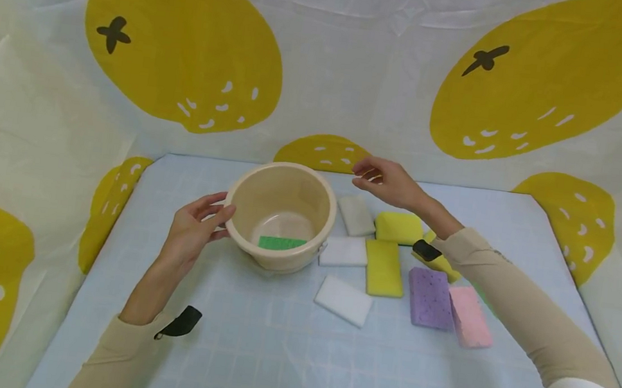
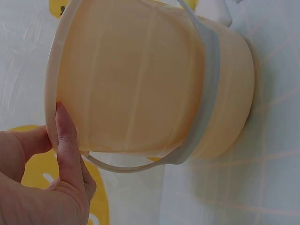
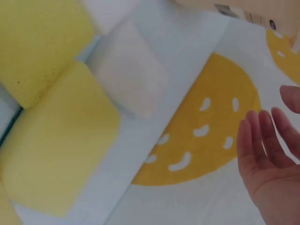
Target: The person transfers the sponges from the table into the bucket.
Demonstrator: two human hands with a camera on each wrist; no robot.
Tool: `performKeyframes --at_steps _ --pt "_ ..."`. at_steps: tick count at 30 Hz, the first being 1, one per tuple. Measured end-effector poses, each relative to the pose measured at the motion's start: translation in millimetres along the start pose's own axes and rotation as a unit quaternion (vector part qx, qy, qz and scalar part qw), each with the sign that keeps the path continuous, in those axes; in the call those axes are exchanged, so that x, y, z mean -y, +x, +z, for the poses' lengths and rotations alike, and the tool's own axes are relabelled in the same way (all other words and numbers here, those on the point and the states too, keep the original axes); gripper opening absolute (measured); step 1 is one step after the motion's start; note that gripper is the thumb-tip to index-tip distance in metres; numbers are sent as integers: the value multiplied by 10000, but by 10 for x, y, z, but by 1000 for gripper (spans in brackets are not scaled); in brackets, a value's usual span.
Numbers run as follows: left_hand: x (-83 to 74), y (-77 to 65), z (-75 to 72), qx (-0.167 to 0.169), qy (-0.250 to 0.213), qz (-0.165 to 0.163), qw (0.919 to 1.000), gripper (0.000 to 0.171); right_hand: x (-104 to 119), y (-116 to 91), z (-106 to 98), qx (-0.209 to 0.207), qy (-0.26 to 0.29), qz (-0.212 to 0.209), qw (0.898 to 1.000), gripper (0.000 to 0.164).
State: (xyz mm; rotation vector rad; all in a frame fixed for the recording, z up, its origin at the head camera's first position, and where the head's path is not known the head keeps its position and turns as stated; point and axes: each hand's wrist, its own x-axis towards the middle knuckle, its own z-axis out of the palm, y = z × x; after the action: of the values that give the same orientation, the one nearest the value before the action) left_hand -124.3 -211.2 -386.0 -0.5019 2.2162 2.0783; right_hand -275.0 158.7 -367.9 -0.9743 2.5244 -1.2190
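A beige bucket (image 1: 280,216) stands at the table's middle left with a green sponge (image 1: 281,243) inside. At its left rim, my left hand (image 1: 190,231) pinches the edge between thumb and fingers, as the left wrist view also shows. The bucket's grey handle (image 2: 206,93) hangs down its side. My right hand (image 1: 390,183) hovers beyond the bucket's right side, above a greyish-white sponge (image 1: 356,216), its fingers loosely bent with nothing in them. In the right wrist view that hand (image 3: 272,164) shows spread from the yellow sponges (image 3: 61,140).
Right of the bucket lie two white sponges (image 1: 343,300), a flat yellow sponge (image 1: 385,268), a thicker yellow one (image 1: 399,228), a purple sponge (image 1: 431,298) and a pink one (image 1: 470,317). Another yellow sponge (image 1: 444,267) is partly under the right wrist strap. A lemon-patterned sheet (image 1: 362,64) hangs behind.
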Motion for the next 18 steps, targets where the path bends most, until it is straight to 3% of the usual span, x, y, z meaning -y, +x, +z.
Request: performKeyframes --at_steps 7,18 --pt "-3 14 -2 2 -42 -41 10000 57 -228 -50 50 -7 108 453 9989 34" --pt "-34 12 -4 -34 -78 -119 9999 59 -617 -45 171 180 143 784 9967 38"
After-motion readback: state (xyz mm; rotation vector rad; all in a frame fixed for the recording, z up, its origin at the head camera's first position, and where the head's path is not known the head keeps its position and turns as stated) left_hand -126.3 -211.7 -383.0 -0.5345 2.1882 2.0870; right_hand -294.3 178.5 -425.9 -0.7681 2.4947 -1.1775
